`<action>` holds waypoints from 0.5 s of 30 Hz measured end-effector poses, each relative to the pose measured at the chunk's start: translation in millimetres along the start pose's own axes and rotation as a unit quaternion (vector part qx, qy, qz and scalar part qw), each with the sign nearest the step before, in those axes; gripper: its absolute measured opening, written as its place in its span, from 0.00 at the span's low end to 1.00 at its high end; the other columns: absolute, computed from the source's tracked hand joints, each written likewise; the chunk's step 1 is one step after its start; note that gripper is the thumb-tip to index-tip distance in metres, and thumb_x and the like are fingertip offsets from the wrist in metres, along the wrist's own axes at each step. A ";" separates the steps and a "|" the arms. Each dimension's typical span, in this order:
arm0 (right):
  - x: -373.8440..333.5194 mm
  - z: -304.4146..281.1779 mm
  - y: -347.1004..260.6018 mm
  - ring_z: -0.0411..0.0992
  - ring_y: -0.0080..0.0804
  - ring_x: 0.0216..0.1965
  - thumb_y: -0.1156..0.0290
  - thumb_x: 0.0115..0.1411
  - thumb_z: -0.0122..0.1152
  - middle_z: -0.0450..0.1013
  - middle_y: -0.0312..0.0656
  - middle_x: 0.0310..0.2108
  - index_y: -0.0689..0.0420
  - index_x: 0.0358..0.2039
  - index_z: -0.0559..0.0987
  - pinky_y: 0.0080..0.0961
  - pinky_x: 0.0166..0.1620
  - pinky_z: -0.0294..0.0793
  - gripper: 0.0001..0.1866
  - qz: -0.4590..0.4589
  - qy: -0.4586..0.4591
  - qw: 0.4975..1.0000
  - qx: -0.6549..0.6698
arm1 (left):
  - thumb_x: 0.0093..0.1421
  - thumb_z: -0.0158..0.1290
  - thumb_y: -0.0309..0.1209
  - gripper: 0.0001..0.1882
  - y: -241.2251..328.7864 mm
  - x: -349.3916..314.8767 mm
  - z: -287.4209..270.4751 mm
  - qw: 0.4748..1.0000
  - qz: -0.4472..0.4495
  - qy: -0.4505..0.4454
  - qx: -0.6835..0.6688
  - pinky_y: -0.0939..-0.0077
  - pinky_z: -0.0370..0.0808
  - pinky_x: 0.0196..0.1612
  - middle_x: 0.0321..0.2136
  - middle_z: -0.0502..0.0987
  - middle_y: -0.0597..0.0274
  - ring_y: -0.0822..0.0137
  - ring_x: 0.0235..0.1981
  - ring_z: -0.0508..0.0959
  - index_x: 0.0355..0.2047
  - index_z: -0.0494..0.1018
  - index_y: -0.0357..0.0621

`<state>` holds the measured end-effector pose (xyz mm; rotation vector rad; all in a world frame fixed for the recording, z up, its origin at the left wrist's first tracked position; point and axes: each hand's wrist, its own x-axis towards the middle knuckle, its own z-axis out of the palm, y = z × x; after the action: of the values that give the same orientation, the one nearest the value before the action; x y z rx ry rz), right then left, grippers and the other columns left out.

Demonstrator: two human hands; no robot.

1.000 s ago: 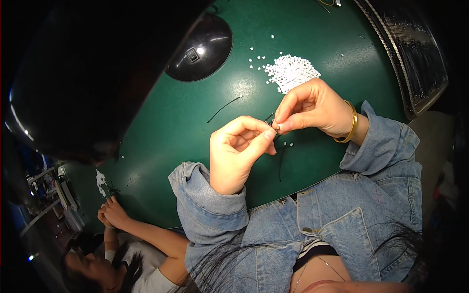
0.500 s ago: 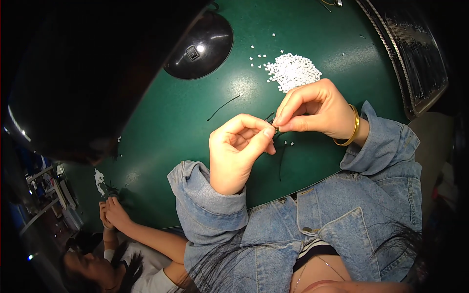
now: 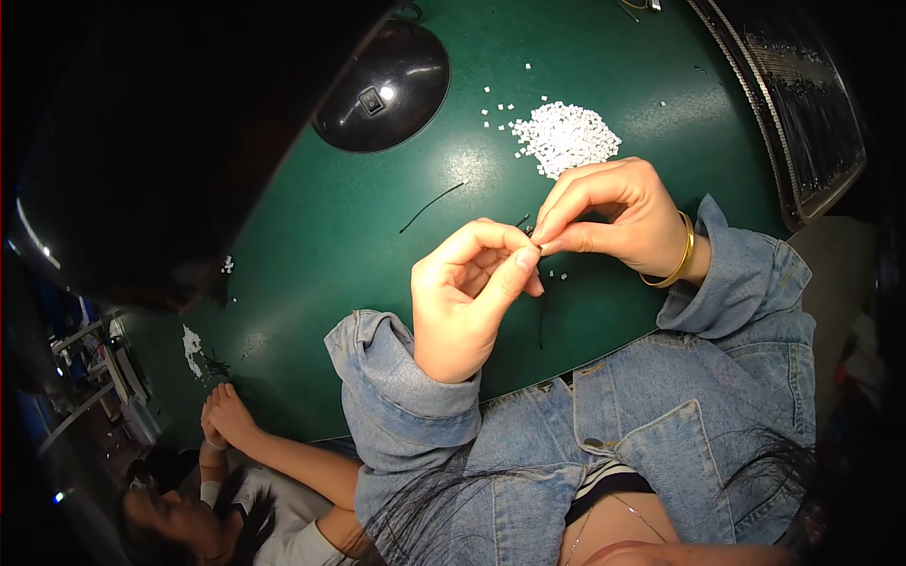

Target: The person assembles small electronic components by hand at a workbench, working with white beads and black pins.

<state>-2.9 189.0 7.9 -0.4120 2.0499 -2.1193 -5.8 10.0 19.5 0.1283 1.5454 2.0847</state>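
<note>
Patience: left hand (image 3: 462,304) and right hand (image 3: 645,223) pinch one dark bit (image 3: 538,249), so I'd brace 'em on the near edge of the bench (image 3: 340,245).

Outer garment: faded blue denim jacket (image 3: 528,443), light seam stitching. Left cuff (image 3: 411,415) and right cuff (image 3: 717,292): folded back. Front: one chest pocket (image 3: 679,457), one round metal button (image 3: 593,442). Inner garment: dark neckband (image 3: 604,486) with white stripes. Accessories: fine chain necklace (image 3: 645,520); smooth gold-coloured bangle (image 3: 687,250) above the right hand (image 3: 623,212).
</note>
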 end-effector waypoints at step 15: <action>22.7 -19.3 23.0 0.66 0.26 0.33 0.72 0.42 0.61 0.69 0.32 0.27 0.55 0.24 0.77 0.23 0.38 0.64 0.05 -0.174 0.079 0.881 -0.433 | 0.48 0.53 0.22 0.04 -8.7 16.3 -25.6 0.904 0.152 0.153 0.368 0.80 0.67 0.31 0.24 0.71 0.63 0.71 0.26 0.70 0.26 0.71 0.35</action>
<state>-32.1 199.4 -13.6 -0.7771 3.1480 -1.2429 -26.3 -2.7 -1.0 0.3435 2.5945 1.6624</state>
